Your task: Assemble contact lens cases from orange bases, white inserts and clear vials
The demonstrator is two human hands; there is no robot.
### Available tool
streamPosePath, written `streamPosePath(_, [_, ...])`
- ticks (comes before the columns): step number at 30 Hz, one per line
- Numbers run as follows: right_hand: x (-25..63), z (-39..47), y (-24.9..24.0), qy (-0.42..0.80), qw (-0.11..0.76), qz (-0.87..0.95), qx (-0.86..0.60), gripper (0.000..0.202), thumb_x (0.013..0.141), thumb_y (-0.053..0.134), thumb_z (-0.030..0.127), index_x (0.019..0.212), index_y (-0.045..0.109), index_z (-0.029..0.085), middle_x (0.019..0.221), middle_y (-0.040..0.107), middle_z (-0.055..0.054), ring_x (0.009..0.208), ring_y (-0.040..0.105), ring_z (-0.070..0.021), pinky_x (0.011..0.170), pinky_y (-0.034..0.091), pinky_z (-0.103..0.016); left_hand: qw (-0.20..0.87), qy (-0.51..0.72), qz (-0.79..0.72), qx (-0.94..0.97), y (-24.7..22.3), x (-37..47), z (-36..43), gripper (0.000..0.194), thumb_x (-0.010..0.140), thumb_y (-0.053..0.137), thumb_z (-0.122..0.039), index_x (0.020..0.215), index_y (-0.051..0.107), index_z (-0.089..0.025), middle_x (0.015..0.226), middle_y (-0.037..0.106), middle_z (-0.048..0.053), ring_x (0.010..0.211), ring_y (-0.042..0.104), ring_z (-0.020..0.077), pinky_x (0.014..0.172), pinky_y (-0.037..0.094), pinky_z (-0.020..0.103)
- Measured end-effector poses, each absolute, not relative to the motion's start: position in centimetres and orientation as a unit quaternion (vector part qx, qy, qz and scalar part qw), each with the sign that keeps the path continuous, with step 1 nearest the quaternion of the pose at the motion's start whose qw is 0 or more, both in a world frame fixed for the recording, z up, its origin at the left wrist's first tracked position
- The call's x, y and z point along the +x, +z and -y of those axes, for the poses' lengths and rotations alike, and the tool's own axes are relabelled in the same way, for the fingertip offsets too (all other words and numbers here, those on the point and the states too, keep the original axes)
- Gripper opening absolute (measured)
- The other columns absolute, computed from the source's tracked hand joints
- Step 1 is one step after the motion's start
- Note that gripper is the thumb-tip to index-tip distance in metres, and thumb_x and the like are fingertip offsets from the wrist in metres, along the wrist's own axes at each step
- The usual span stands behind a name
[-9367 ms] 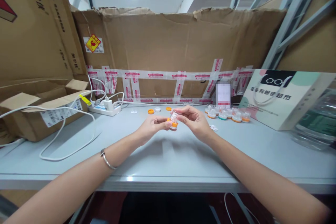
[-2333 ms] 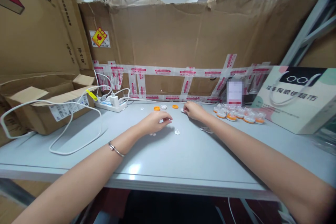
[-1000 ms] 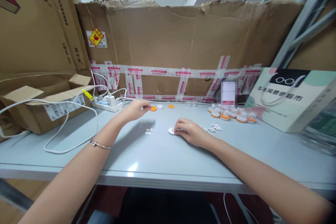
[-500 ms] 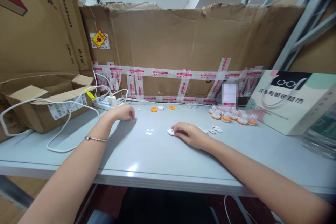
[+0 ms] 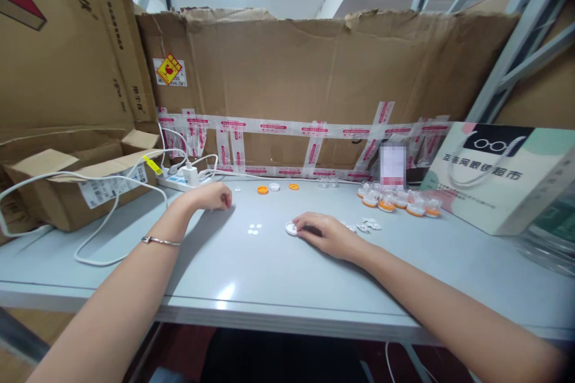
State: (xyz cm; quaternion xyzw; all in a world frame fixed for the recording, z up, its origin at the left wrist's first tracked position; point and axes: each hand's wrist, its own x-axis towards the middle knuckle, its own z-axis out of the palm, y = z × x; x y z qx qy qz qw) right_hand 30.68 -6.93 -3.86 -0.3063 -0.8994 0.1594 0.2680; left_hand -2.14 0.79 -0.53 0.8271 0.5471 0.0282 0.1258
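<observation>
My right hand (image 5: 327, 234) rests on the table with thumb and fingertips together on a shallow white round piece (image 5: 290, 228), which lies flat on the tabletop. Behind its wrist lies a heap of small white parts (image 5: 369, 224), partly hidden. My left hand (image 5: 213, 196) is at the back left with its fingers curled downward; anything inside them is hidden. Close to it is a small clear disc (image 5: 238, 190). Several small white discs (image 5: 254, 228) are on the table between the hands. Farther back sit two orange rings (image 5: 262, 190) and a white ring (image 5: 274, 187).
Several clear-topped pieces with orange bases (image 5: 386, 204) cluster at the back right, by a printed paper bag (image 5: 480, 182). A power strip (image 5: 173, 182), white cables (image 5: 81, 254) and an open carton (image 5: 74, 209) occupy the left. Large cardboard (image 5: 278, 66) walls the back.
The view has shifted slightly. My left hand has turned or moved a little to the right; my right hand stays at the white round piece.
</observation>
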Motion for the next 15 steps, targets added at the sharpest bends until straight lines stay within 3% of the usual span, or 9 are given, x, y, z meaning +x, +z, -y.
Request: streamPosePath(15, [30.54,6.86,-3.75,0.177,0.284,0.890,-0.310,0.010,0.084,0.051,0.022,0.084,0.061,0.021,0.100,0.065,-0.005,0.092,0.061,-0.0167,0.083,0.046,-0.030,0.131,0.035,-0.546,0.827,-0.97,-2.41,-1.23,0.022,0.061,0.055,-0.019,0.078,0.068,-0.016,0.076,0.070,0.004,0.066,0.062,0.0157,0.057,0.043,0.020])
